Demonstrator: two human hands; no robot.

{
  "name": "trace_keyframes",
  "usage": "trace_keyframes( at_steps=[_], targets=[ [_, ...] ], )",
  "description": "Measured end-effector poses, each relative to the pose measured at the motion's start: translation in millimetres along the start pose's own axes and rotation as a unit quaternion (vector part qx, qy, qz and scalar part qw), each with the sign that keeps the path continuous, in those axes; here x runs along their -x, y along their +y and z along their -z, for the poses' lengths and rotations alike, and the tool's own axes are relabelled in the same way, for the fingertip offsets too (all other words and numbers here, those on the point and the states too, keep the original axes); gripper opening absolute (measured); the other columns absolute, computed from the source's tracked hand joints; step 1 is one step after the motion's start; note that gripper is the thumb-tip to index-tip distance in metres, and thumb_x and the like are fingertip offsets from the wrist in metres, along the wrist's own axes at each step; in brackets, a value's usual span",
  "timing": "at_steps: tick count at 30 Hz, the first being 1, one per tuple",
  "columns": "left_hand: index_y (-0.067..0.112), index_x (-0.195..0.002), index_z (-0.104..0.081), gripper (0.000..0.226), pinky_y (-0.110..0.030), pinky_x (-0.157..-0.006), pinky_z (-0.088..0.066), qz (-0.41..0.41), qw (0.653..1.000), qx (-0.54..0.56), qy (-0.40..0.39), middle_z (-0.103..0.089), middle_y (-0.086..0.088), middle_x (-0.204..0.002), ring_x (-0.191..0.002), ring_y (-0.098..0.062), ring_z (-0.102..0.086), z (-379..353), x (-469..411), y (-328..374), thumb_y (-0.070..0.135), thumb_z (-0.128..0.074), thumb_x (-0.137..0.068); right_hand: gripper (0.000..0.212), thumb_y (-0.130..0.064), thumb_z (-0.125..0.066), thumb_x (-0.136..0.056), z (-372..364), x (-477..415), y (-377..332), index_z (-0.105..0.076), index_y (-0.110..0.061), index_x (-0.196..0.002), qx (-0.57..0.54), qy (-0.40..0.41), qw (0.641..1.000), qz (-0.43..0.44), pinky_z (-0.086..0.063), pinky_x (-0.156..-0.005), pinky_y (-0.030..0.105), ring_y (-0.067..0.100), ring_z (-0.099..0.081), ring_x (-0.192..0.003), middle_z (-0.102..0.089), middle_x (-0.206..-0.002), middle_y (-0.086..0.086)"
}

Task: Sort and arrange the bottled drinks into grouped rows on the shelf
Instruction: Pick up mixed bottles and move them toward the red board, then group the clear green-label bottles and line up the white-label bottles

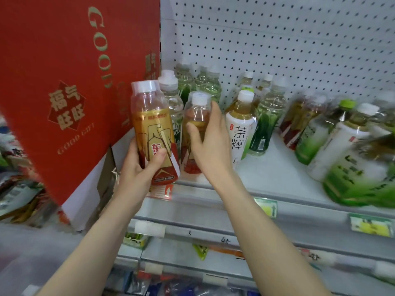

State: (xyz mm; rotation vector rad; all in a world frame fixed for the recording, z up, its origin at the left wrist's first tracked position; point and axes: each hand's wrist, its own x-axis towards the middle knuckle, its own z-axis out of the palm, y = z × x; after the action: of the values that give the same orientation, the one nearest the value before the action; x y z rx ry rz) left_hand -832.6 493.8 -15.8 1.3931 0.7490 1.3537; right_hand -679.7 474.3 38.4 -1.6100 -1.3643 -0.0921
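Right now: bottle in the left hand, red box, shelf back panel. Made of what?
Bottle in the left hand: clear glossy plastic, amber liquid shows through; printed sleeve label. Red box: matte printed cardboard, plain flap edges underneath. Back panel: white perforated sheet, likely painted metal.

My left hand [139,167] holds a gold-and-red-labelled plastic bottle [152,133] before the white metal shelf [277,174], just right of the big red cardboard box [64,82]. To its right, my right hand [207,142] grips a second such bottle [195,118] at the shelf front. A white-labelled tea bottle [241,133] stands just right of that one, and green-labelled plastic bottles [342,157] stand farther right.
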Motion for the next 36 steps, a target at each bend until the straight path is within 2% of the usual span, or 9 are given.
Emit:
trace_keyframes(
  at_steps=[5, 11, 14, 17, 20, 23, 27, 33, 36],
  targets=[
    [0.035, -0.145, -0.041, 0.08, -0.033, -0.097, -0.051, -0.009, 1.0, 0.03, 0.004, -0.063, 0.018, -0.129, -0.121, -0.006, -0.06, -6, 12, 1, 0.056, -0.069, -0.073, 0.069, -0.039, -0.055, -0.097, 35, 25, -6, -0.025, -0.013, -0.154, -0.013, -0.013, 0.999, 0.037, -0.045, -0.102, 0.045, 0.022, -0.05, -0.129, -0.05, -0.143, 0.006],
    [0.036, -0.139, -0.048, 0.083, -0.048, -0.102, -0.046, -0.027, 0.997, 0.041, -0.061, -0.064, 0.005, -0.132, -0.123, -0.019, -0.06, -31, 25, 9, 0.066, -0.076, -0.067, 0.056, -0.042, -0.058, -0.095, 99, 39, 14, -0.034, -0.031, -0.144, -0.076, -0.01, 0.997, 0.026, -0.042, -0.093, 0.01, -0.011, -0.052, -0.111, -0.054, -0.125, -0.022],
    [0.043, -0.134, -0.051, 0.077, -0.051, -0.103, -0.045, -0.016, 0.995, 0.053, -0.089, -0.064, 0.005, -0.131, -0.123, -0.019, -0.06, -54, 29, 11, 0.066, -0.077, -0.066, 0.062, -0.05, -0.055, -0.093, 134, 39, 34, -0.037, -0.024, -0.147, -0.08, 0.01, 0.997, 0.002, -0.05, -0.099, 0.031, -0.002, -0.057, -0.116, -0.06, -0.129, -0.015],
    [0.047, -0.131, -0.052, 0.073, -0.045, -0.102, -0.046, -0.007, 0.993, 0.063, -0.099, -0.065, 0.01, -0.129, -0.121, -0.014, -0.061, -80, 33, 9, 0.063, -0.078, -0.065, 0.069, -0.054, -0.053, -0.092, 164, 31, 63, -0.031, -0.026, -0.151, -0.036, 0.04, 0.998, -0.027, -0.046, -0.106, 0.043, 0.008, -0.053, -0.126, -0.055, -0.14, -0.009],
    [0.045, -0.131, -0.052, 0.079, -0.039, -0.096, -0.05, 0.005, 0.992, 0.07, -0.104, -0.067, 0.01, -0.126, -0.117, -0.012, -0.064, -104, 37, 7, 0.065, -0.08, -0.06, 0.068, -0.042, -0.058, -0.095, 181, 17, 99, -0.027, -0.023, -0.152, 0.023, 0.057, 0.996, -0.064, -0.043, -0.107, 0.042, 0.013, -0.052, -0.123, -0.052, -0.139, -0.008],
    [0.054, -0.115, -0.059, 0.056, -0.028, -0.086, -0.057, -0.003, 0.992, 0.072, -0.102, -0.07, 0.011, -0.119, -0.11, -0.011, -0.067, -124, 42, 5, 0.06, -0.079, -0.063, 0.067, -0.031, -0.059, -0.096, 181, 0, 134, -0.024, -0.02, -0.152, 0.056, 0.066, 0.993, -0.08, -0.041, -0.106, 0.042, 0.023, -0.051, -0.127, -0.049, -0.143, 0.003],
    [0.057, -0.112, -0.06, 0.049, -0.019, -0.079, -0.056, 0.005, 0.993, 0.07, -0.095, -0.071, 0.013, -0.117, -0.107, -0.008, -0.068, -140, 50, 3, 0.053, -0.077, -0.066, 0.074, -0.028, -0.057, -0.097, 169, -20, 168, -0.011, -0.028, -0.156, 0.055, 0.047, 0.992, -0.102, -0.043, -0.104, 0.051, 0.028, -0.053, -0.124, -0.046, -0.142, 0.009],
    [0.052, -0.112, -0.059, 0.049, -0.017, -0.077, -0.055, 0.021, 0.994, 0.054, -0.094, -0.071, 0.014, -0.115, -0.105, -0.007, -0.068, -156, 58, 2, 0.051, -0.075, -0.066, 0.066, -0.022, -0.06, -0.097, 164, -48, 185, -0.025, -0.011, -0.151, 0.055, 0.044, 0.989, -0.132, -0.042, -0.105, 0.045, 0.03, -0.051, -0.128, -0.048, -0.143, 0.014],
    [0.045, -0.119, -0.056, 0.056, -0.018, -0.077, -0.056, 0.022, 0.994, 0.04, -0.104, -0.071, 0.012, -0.115, -0.105, -0.008, -0.068, -163, 59, 0, 0.051, -0.075, -0.067, 0.069, -0.019, -0.064, -0.095, 171, -47, 173, -0.025, -0.007, -0.151, 0.118, 0.048, 0.985, -0.117, -0.043, -0.105, 0.045, 0.032, -0.049, -0.131, -0.046, -0.145, 0.016]
  ],
)
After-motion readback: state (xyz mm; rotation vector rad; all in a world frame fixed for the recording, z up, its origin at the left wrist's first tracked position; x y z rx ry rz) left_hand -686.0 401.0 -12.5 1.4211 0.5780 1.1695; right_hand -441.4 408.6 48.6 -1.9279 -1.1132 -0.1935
